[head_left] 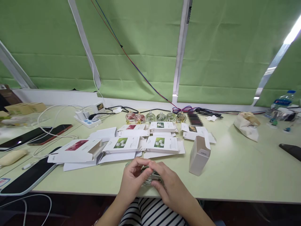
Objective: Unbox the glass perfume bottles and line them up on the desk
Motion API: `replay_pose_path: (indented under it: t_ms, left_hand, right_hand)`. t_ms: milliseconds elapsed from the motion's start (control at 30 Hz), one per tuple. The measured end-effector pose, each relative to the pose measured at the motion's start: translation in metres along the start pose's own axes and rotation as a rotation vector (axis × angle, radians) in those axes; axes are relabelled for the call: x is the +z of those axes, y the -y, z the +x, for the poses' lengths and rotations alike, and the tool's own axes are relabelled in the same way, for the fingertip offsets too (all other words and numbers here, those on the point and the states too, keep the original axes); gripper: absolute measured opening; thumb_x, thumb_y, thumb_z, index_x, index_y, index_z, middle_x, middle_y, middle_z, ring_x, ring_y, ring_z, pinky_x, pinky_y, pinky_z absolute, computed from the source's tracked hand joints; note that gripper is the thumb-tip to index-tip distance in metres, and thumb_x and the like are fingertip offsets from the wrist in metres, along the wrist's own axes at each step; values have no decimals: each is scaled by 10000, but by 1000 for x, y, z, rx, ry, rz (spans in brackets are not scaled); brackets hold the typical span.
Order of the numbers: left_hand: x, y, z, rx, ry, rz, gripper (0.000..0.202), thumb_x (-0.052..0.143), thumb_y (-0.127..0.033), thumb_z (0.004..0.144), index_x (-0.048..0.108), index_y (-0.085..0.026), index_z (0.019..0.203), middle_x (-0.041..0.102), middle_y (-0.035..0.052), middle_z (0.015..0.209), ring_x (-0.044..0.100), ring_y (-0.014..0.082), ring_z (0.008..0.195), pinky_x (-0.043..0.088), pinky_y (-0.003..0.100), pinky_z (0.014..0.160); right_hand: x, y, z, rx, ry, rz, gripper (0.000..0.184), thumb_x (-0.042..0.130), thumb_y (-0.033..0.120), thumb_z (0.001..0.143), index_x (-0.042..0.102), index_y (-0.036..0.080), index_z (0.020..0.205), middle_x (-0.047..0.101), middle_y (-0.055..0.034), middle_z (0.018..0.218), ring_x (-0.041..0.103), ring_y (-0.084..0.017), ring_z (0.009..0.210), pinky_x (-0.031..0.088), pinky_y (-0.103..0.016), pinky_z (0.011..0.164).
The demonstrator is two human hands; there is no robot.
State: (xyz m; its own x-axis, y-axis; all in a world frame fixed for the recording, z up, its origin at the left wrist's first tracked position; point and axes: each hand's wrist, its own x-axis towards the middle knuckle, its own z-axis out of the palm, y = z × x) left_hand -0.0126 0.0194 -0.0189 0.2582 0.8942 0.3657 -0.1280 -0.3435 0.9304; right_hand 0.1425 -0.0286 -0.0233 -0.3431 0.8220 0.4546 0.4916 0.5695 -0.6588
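Note:
My left hand (134, 177) and my right hand (169, 180) meet near the table's front edge, curled around a small clear glass bottle (148, 181). Fingers cover most of this bottle, so its top cannot be made out. Just beyond lie several white cartons with flower pictures, among them one with white flowers (164, 144) and one with a red picture (75, 147); some have open flaps. An open white carton (198, 158) stands upright to the right of my hands. Behind the cartons is a row of round glass bottles (161, 117) with coloured contents.
At left are a white power strip (88, 121), white cables, several phones including one near the front edge (30, 172), and a beige oval object (13, 157). A crumpled paper bag (246, 125), a water bottle (283, 100) and a dark object (290, 150) are at right.

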Motion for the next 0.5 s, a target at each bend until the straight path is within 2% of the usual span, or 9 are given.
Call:
replay_pose_path:
  t_ms: [300,500]
  left_hand:
    - [1,1,2,65,18,-20,90,680,-211,724,630,-179,791,664,8,784,624,113,739,502,177,664]
    - [1,-3,1,47,51,-41,107,667,-230,742,574,-177,744,671,16,822,626,119,761,499,187,668]
  right_hand:
    - [2,-2,0,-29,-25,30,553,427,97,847,268,316,1329,506,-42,1213,489,-166,1074,447,-341,905]
    - [1,1,0,-22,-21,10,546,418,88,845,282,316,1322,505,-37,1220,485,-171,1076,447,-350,909]
